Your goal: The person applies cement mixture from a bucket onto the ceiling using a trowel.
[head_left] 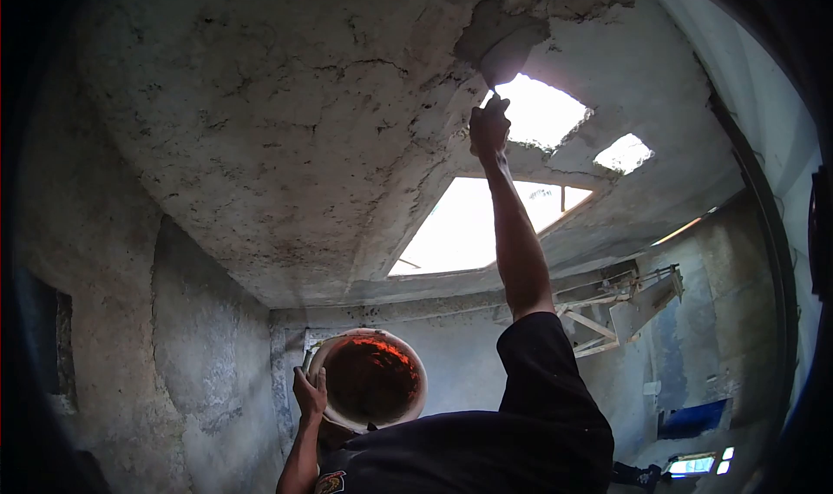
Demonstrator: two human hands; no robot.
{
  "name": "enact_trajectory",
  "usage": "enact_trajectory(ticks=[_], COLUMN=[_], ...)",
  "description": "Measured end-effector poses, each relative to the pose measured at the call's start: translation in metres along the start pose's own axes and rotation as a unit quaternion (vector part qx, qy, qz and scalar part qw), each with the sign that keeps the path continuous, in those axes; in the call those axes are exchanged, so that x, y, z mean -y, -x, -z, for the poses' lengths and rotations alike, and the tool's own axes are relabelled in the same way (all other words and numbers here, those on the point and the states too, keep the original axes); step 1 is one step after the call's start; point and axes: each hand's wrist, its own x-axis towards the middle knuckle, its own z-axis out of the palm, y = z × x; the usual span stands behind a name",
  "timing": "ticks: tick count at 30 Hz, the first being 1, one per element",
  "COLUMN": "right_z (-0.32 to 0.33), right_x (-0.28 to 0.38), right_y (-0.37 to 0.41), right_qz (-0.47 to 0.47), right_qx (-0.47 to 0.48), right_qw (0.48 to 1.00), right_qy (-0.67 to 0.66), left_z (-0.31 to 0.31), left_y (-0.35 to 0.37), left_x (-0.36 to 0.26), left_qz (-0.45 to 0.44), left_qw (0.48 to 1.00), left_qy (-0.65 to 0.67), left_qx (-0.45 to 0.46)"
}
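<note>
My right hand [490, 128] is raised high, its fingers wrapped round the handle of a trowel [506, 58]. The trowel's blade lies against a dark patch of wet mortar [486, 27] on the rough grey wall, just above a bright opening. Low at the left, my left hand [310, 392] grips the side of a round bucket [369, 379]. The bucket's rim is pale and crusted, and its inside is dark with orange along the upper edge. How much mortar it holds is too dark to tell.
Bright openings [542, 112] pierce the wall, the largest [477, 229] below my raised hand. A wooden frame [594, 327] stands at the right. A dark beam [764, 207] runs down the right side. Rough grey walls [208, 346] stand at the left.
</note>
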Motion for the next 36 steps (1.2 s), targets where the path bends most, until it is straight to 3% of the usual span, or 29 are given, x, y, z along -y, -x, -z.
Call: enact_trajectory(ticks=[1, 3, 10, 12, 15, 17, 19, 21, 23, 26, 29, 31, 33, 34, 36], right_z=[0.006, 0.028, 0.013, -0.001, -0.002, 0.000, 0.003, 0.003, 0.009, 0.008, 0.010, -0.005, -0.005, -0.022, -0.011], right_x=[0.007, 0.024, 0.010, -0.012, -0.029, -0.036, -0.041, -0.046, -0.034, -0.011, 0.025, 0.017, 0.012, -0.008, -0.021], right_y=[-0.002, 0.002, 0.010, 0.019, 0.040, 0.052, 0.058, 0.049, 0.027, -0.008, -0.006, 0.003, 0.008, 0.010, 0.026], right_qz=[0.002, -0.122, -0.122, 0.004, -0.001, 0.020, 0.017, -0.006, 0.067, 0.005, -0.095, -0.096, -0.018, 0.056, 0.053], right_qx=[-0.001, 0.088, 0.063, 0.039, 0.030, 0.025, 0.002, -0.035, -0.083, -0.039, 0.037, 0.037, 0.052, 0.035, 0.044], right_qw=[1.000, 0.985, 0.986, 0.998, 0.995, 0.998, 0.999, 0.995, 0.994, 0.998, 0.991, 0.990, 0.994, 0.998, 0.997], right_qy=[-0.003, -0.085, -0.092, -0.048, -0.092, -0.054, -0.049, -0.088, 0.021, -0.041, -0.092, -0.092, -0.095, -0.016, -0.027], left_z=[-0.002, 0.009, 0.019, 0.013, 0.010, 0.008, 0.003, 0.011, 0.016, 0.012, 0.008, 0.017, 0.007, 0.004, 0.007], left_y=[-0.001, -0.002, -0.004, -0.003, -0.005, -0.004, -0.003, -0.004, -0.003, -0.003, -0.005, -0.007, -0.005, -0.003, -0.006], left_x=[0.003, -0.013, -0.030, -0.023, -0.022, -0.016, -0.013, -0.020, -0.025, -0.022, -0.024, -0.030, -0.019, -0.014, -0.015], left_qz=[-0.007, 0.001, 0.024, 0.007, -0.002, 0.004, -0.035, -0.009, 0.018, 0.020, -0.004, 0.030, 0.019, 0.009, 0.025], left_qw=[1.000, 1.000, 0.999, 1.000, 1.000, 1.000, 0.996, 0.999, 0.999, 1.000, 0.998, 0.999, 1.000, 1.000, 0.999], left_qy=[-0.026, -0.014, 0.030, 0.015, 0.010, 0.016, -0.015, 0.011, 0.036, 0.010, 0.018, 0.009, 0.009, 0.006, 0.014], left_qx=[0.004, -0.002, -0.004, -0.015, -0.021, -0.016, -0.075, -0.046, -0.013, -0.003, -0.053, 0.011, -0.002, -0.012, 0.015])
